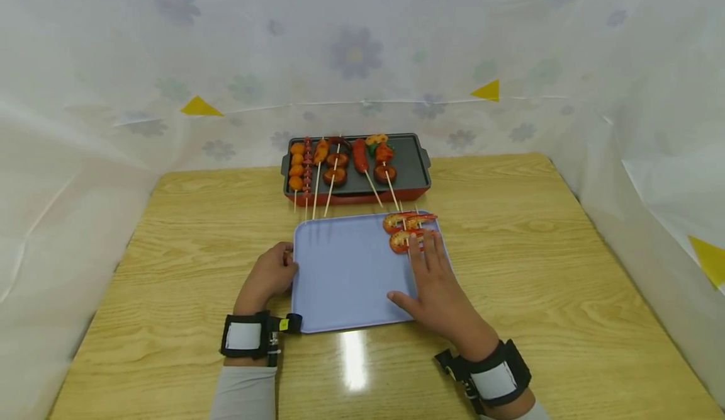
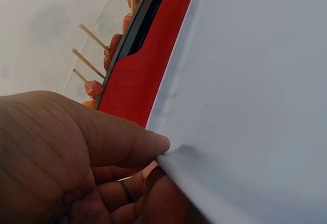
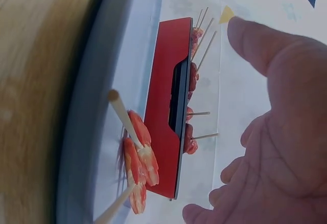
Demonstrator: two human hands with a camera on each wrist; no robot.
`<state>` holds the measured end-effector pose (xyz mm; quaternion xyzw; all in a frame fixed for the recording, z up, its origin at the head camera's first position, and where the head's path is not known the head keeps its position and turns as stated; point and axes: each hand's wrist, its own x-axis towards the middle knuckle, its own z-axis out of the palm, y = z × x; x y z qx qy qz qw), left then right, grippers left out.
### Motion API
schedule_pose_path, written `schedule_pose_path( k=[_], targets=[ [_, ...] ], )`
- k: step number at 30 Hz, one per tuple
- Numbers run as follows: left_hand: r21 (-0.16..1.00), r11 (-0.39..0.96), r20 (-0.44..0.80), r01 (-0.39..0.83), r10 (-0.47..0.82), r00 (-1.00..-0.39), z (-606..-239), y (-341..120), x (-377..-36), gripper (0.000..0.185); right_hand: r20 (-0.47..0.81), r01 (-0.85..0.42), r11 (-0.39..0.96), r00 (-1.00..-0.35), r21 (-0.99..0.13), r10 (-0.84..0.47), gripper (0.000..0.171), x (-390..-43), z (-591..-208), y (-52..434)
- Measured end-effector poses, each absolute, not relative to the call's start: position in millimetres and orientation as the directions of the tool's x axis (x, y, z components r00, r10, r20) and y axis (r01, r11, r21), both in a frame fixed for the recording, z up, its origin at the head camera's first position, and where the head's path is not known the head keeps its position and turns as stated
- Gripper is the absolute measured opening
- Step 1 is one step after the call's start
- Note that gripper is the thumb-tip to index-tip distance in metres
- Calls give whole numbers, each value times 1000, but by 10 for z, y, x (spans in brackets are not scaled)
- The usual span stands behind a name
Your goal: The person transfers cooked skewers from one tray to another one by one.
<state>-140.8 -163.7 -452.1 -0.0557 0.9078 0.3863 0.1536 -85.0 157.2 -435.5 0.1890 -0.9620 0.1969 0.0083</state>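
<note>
A pale blue rectangular tray [image 1: 348, 275] lies on the table. My left hand [image 1: 270, 274] grips its left edge; in the left wrist view the thumb [image 2: 133, 144] is on the rim with fingers curled below it. Two shrimp skewers [image 1: 399, 242] rest at the tray's far right corner. Over the tray's right side, my right hand [image 1: 442, 294] is spread, its fingertips overlapping the nearer shrimp in the head view. The right wrist view shows the palm [image 3: 291, 147] holding nothing, with the shrimp [image 3: 138, 157] and their sticks on the tray.
Just behind the tray stands a red and black grill [image 1: 413, 162] with several skewers across it, including a sausage [image 1: 360, 155] and orange balls [image 1: 296, 171]. Some sticks reach over its front edge toward the tray. A flowered sheet [image 1: 351, 48] hangs behind the wooden table [image 1: 187, 250].
</note>
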Motion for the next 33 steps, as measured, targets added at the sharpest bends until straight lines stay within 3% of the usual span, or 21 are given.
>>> schedule_pose_path(
  k=[14,24,33],
  targets=[
    [679,701,-317,-217,13,-949,-4555,-1655,-1420,49,60,-365,886,-930,-286,-364,101,-1161,-4145,1625],
    [684,696,-316,-218,13,-949,-4548,-1655,-1413,49,102,-411,861,-911,-300,-400,92,-1631,-4056,1605],
    [688,693,-311,-218,10,-950,-4526,-1645,-1395,49,158,-445,836,-895,-321,-416,81,-1804,-4000,1540]
  ],
)
